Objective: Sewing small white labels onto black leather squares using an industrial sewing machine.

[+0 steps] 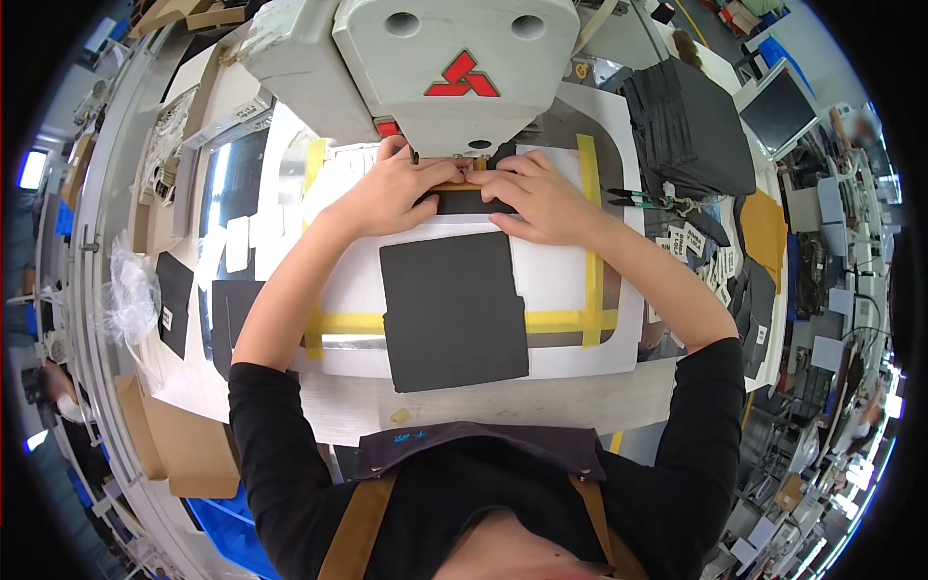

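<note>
Under the head of a large white sewing machine (464, 77), both hands meet at a narrow black piece (471, 202) of fabric or leather-like sheet. My left hand (398, 191) grips its left part, with the fingers bent toward the needle area. My right hand (537, 198) holds its right part, the fingertips almost touching those of the left. The fingertips partly hide the needle and the far edge of the piece. Nearer to me, a flat dark grey panel (454, 311) lies on the white work surface (570, 358), apart from both hands.
Yellow tape (593, 261) frames the work surface. On the right are a stack of dark panels (691, 126), green-handled snips (633, 199) and loose white labels (720, 266). To the left stand an open cardboard box (174, 184) and crumpled clear plastic (129, 295). A monitor (778, 109) is at far right.
</note>
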The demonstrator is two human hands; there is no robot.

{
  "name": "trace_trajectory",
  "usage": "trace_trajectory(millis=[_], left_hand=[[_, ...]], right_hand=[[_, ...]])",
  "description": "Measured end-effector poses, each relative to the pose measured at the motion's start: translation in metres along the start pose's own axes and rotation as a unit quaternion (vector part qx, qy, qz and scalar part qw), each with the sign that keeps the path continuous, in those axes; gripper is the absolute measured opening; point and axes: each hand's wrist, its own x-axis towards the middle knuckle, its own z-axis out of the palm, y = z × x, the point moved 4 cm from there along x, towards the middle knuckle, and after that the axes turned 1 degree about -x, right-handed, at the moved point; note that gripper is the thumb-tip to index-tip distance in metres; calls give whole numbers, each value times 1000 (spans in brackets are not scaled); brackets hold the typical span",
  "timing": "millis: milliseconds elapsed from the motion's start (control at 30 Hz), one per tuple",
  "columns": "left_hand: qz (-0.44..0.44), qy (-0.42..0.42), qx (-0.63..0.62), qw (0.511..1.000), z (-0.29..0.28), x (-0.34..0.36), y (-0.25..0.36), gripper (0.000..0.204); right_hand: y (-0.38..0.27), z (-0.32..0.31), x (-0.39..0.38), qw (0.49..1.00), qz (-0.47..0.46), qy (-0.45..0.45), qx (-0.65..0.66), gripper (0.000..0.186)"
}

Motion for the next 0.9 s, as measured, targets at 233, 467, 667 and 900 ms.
trace_trajectory(millis=[233,467,667,900], left_hand=[[8,38,35,999,1,-7,-5,29],[21,112,93,989,-3,-18,-8,22],[27,107,94,989,-2,-14,-4,23],[17,99,117,988,-2,-14,0,24]], right_hand=[[2,1,0,1000,8,-1,-23,29],[3,4,1,1000,19,-13,-7,26],[2,3,1,1000,20,-12,-8,25],[2,4,1,1000,25,-10,-13,25]])
